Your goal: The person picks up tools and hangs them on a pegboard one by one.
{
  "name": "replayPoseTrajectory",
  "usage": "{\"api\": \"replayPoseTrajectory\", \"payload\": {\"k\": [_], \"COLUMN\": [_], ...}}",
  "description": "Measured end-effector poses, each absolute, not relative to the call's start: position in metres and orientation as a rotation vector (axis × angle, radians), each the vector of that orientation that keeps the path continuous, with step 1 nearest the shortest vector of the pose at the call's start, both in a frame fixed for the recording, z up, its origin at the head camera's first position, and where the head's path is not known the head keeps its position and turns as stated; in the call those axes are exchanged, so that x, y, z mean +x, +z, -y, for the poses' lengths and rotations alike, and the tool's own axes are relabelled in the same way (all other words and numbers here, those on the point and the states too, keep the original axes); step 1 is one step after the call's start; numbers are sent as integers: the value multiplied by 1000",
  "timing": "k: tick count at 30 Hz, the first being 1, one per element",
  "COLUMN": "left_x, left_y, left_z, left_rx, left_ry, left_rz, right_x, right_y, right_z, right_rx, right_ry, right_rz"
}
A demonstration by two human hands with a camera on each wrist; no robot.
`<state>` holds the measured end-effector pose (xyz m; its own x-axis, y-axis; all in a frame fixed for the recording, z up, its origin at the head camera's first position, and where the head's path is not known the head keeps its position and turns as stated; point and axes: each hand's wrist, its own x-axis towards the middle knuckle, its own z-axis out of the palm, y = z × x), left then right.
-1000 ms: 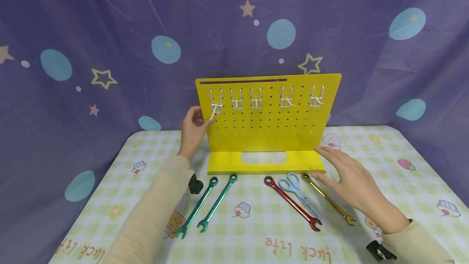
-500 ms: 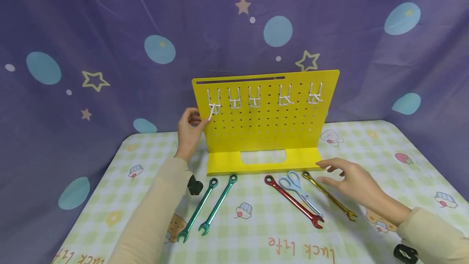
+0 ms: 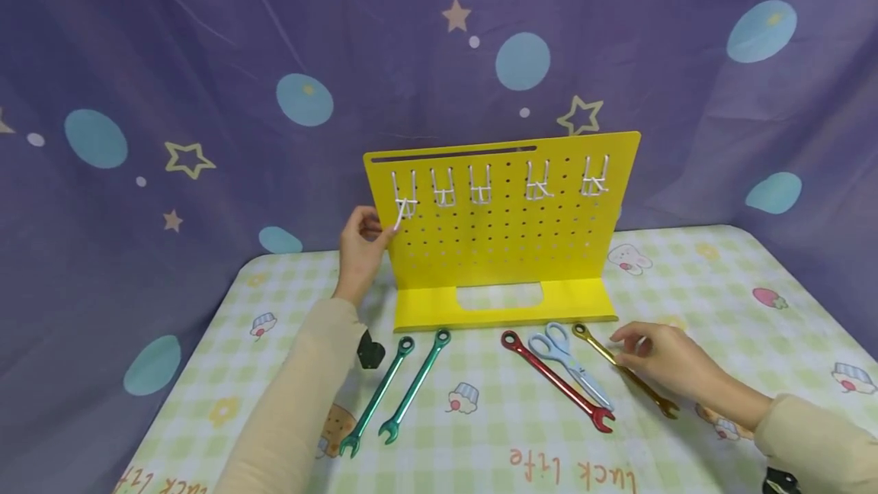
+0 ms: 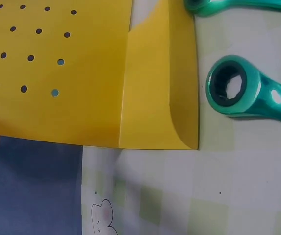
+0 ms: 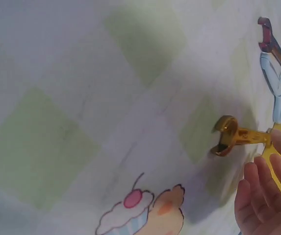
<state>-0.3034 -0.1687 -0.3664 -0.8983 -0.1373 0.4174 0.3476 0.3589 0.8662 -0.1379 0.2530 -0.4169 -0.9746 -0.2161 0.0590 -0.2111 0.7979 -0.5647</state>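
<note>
So the person's left grip (image 3: 362, 250) is pinching the left edge of an upright bright yellow perforated pegboard (image 3: 497, 273), thumb in front near the lower end of the leftmost white wire hook (image 3: 399, 216), fingers bent at the back; the left wrist view catches a fingertip right on that edge. The right grip (image 3: 661, 353) is over a shiny gold-coloured metal combination wrench (image 3: 642, 384), fingers loosely bent, with a narrowish gap between thumb and fingertips; the thumb overlaps the shank in the right wrist view, but I can't tell if it's touching. That wrench lies on the bench (image 3: 480, 441) with its ring end close to the board's front right corner and its forked end pointing back toward the person; just left of it there's a pair of light blue scissors (image 3: 568, 360), then a shiny red metal wrench (image 3: 554, 380) with its fork near the scissor tips; further left, two shiny green metal wrenches (image 3: 416, 385) lie side by side, rings toward the board. Five hooks in total hang along the upper part of the board; the bench has a green-and-white checked cloth, with a purple star-print curtain (image 3: 411, 82) behind.
</note>
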Motion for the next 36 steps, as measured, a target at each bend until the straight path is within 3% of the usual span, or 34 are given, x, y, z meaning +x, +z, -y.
{"api": "replayPoseTrajectory", "payload": {"k": [16, 36], "left_x": [-303, -300], "left_y": [-366, -366], "left_z": [168, 167], "left_rx": [-156, -156], "left_ry": [-1600, -1603], "left_rz": [2193, 2208], "right_x": [-147, -146], "right_y": [-418, -404], "right_z": [-240, -245], "right_rx": [-246, -144], "right_ry": [-765, -1028], "right_rz": [-2874, -2874]}}
